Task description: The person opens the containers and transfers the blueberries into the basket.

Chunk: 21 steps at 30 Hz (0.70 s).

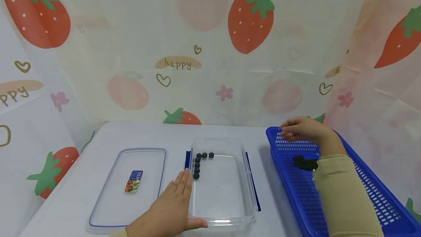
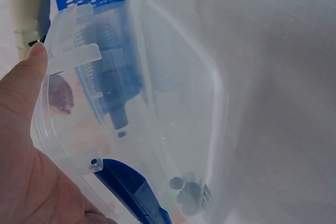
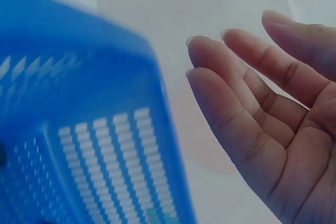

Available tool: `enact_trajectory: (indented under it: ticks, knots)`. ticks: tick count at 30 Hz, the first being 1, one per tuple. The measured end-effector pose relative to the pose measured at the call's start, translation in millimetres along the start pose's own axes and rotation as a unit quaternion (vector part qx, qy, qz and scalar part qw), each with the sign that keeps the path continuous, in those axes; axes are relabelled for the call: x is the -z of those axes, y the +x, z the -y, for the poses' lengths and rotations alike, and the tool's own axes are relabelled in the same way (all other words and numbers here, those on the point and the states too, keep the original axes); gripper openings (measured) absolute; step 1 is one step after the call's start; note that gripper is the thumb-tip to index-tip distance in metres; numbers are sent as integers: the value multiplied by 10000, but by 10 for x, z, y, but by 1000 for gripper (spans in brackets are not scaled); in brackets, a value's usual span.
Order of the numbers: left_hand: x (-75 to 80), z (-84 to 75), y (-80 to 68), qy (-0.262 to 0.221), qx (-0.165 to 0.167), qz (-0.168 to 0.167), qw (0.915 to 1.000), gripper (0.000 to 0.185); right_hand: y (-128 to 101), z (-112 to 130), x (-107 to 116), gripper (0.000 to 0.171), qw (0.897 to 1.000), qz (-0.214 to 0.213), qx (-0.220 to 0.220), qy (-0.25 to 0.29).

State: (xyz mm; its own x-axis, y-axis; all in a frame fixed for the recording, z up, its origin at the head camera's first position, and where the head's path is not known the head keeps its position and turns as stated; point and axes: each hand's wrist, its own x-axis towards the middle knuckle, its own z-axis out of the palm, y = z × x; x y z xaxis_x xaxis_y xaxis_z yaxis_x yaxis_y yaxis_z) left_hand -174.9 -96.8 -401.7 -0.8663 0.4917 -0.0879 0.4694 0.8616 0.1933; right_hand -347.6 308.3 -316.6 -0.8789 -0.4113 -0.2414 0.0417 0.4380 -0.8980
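Note:
A clear plastic container (image 1: 217, 196) with blue side latches stands on the white table. Several small black balls (image 1: 196, 170) line its far left corner in an L shape. My left hand (image 1: 171, 204) rests along the container's left wall, fingers straight, thumb out at the near rim; the left wrist view shows that thumb (image 2: 29, 72) beside the rim. Above the far end of a blue perforated basket (image 1: 291, 193) hovers my right hand (image 1: 304, 131), fingers loosely bent. In the right wrist view this hand (image 3: 262, 114) holds nothing and is beside the basket's rim (image 3: 152, 56).
To the left of the container lies a clear lid (image 1: 108, 207) with a blue edge and a printed label (image 1: 133, 181). A dark object (image 1: 304, 163) shows beside the right sleeve (image 1: 345, 193), over the basket. A strawberry-patterned curtain (image 1: 210, 46) closes off the back and sides.

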Motion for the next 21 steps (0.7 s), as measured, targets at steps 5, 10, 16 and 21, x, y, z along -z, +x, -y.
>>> enact_trajectory:
  ticks: [5, 10, 16, 21]
  knots:
    - [-11, 5, 3, -1, 7, 4, 10000, 119, 141, 122, -156, 39, 9999, 132, 53, -58]
    - [-12, 13, 4, -21, 4, -6, 10000, 120, 292, 229, -358, 31, 9993, 129, 112, -318]
    - [-12, 13, 0, -85, 2, 22, 10000, 120, 460, 349, -609, 22, 9980, 138, 221, -584]
    - [-10, 17, 9, -146, 54, 97, 9998, 119, 586, 430, -802, 19, 9975, 253, 166, -635]
